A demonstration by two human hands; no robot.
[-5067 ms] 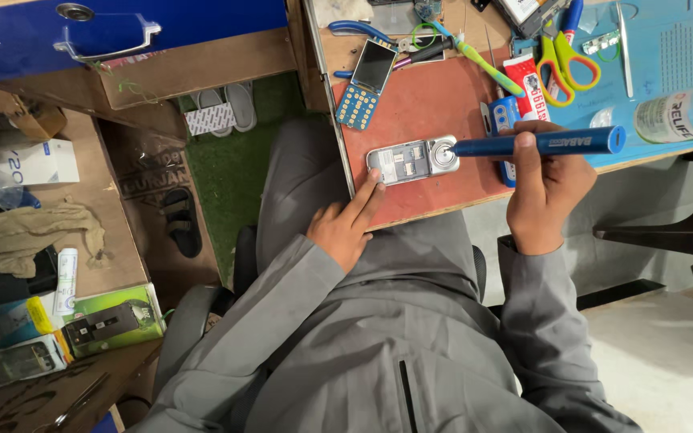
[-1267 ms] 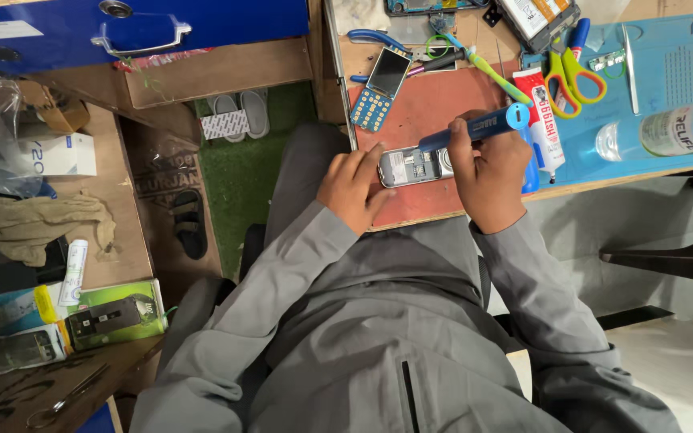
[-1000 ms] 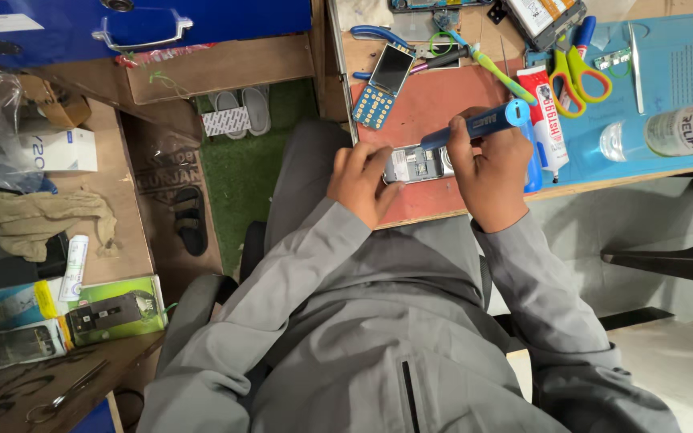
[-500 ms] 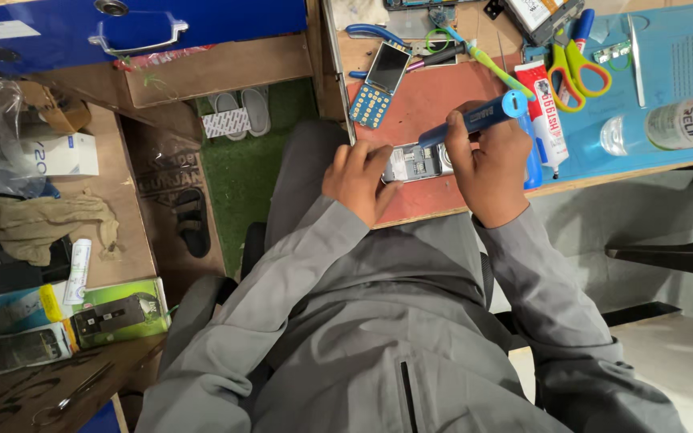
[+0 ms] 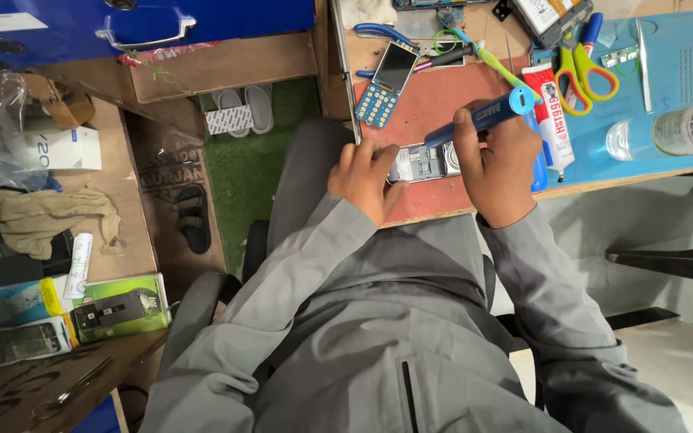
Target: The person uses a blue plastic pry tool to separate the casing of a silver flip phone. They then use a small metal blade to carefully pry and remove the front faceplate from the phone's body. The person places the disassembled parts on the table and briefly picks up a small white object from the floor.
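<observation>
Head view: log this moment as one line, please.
left hand: steadies opened phone | right hand: grips blue screwdriver, tip on phone | surface: red mat | nearby: keypad phone, scissors

Both grey-sleeved arms reach forward, elbows bent. The left hand [image 5: 366,176] lies flat, fingers spread. Just right of it, the right hand [image 5: 500,164] curls in a closed grip, thumb uppermost.

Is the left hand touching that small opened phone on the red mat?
Touching. The head view shows the left hand's fingertips pressed against the left end of the phone, with no gap between them.
</observation>
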